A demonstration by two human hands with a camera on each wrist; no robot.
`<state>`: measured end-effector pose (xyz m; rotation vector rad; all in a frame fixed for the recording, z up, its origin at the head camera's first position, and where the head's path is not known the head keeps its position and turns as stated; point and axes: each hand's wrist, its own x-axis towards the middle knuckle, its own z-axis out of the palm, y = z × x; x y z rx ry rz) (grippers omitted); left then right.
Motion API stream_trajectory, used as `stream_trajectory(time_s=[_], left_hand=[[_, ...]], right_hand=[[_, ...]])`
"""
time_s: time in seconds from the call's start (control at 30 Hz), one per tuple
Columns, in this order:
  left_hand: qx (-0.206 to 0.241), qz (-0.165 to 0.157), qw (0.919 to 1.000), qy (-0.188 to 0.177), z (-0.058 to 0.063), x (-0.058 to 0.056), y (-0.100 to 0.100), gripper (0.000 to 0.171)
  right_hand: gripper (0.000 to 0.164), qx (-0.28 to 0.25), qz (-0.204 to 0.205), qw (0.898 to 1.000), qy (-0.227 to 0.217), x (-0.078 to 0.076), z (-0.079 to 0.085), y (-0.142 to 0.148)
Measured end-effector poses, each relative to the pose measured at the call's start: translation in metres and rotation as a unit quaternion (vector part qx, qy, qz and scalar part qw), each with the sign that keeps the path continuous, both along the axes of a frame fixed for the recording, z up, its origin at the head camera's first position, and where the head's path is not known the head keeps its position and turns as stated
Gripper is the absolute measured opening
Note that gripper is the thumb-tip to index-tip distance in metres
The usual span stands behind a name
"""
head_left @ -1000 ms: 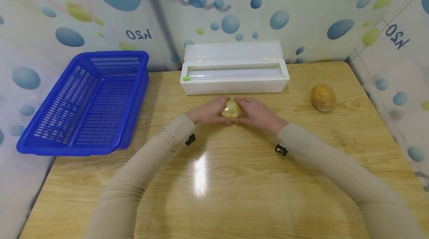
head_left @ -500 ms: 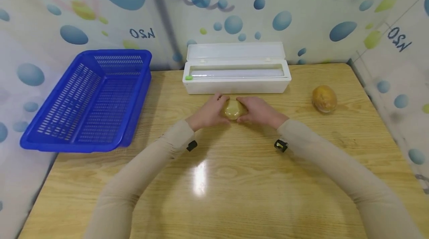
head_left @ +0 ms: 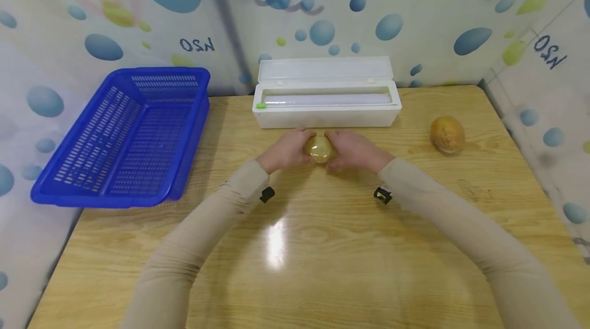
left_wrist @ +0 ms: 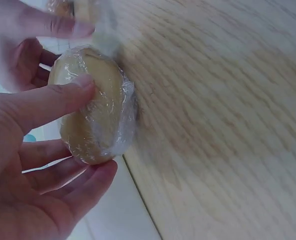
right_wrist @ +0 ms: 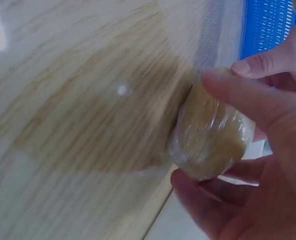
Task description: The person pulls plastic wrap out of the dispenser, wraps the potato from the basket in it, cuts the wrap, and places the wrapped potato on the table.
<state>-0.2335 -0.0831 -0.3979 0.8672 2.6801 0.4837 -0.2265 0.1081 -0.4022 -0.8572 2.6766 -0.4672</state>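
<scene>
A yellow-tan oval, potato-like piece of produce wrapped in clear film is held between both hands, just in front of the white box. In the left wrist view, my left hand lays its thumb across the wrapped side, with its fingers curled round the lower end. My right hand grips the opposite side. In the right wrist view its thumb lies over the top and its fingers curl at the bottom of the wrapped produce. Film bunches in wrinkles on the side facing the table.
A white cling film box with its lid raised stands against the wall, a film roll inside and a green slider at its left. A blue plastic basket stands at the left. A round orange fruit in film sits on the wooden table at the right.
Both hands keep hold of the wrapped produce in nearly the same place, with small shifts of the fingers. The head view has shifted slightly.
</scene>
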Motion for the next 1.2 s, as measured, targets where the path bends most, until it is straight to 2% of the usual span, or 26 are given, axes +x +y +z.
stream_trajectory(time_s=[0.17,0.4,0.8,0.97,1.1,1.2], left_hand=[[0.008,0.001,1.0,0.005,0.001,0.0,-0.002,0.069],[0.048,0.004,0.9989,0.003,-0.002,-0.001,-0.007,0.064],[0.12,-0.007,0.9928,0.001,-0.016,0.0,-0.022,0.057],[0.096,-0.029,0.9949,0.015,-0.022,0.001,-0.019,0.067],[0.053,-0.054,0.9957,0.054,-0.026,0.0,-0.013,0.07],[0.015,-0.057,0.9951,0.079,-0.025,-0.002,-0.008,0.067]], right_hand=[[0.076,0.016,-0.001,0.999,0.032,0.004,0.001,-0.004],[0.073,-0.014,0.005,0.999,0.044,0.004,0.001,-0.011],[0.073,0.019,-0.029,0.997,0.076,0.008,0.004,-0.022],[0.074,0.01,-0.028,0.998,0.063,0.005,0.002,-0.019],[0.072,-0.013,-0.03,0.999,0.035,0.0,0.002,-0.015],[0.071,-0.024,-0.028,0.999,0.018,-0.003,0.003,-0.014]])
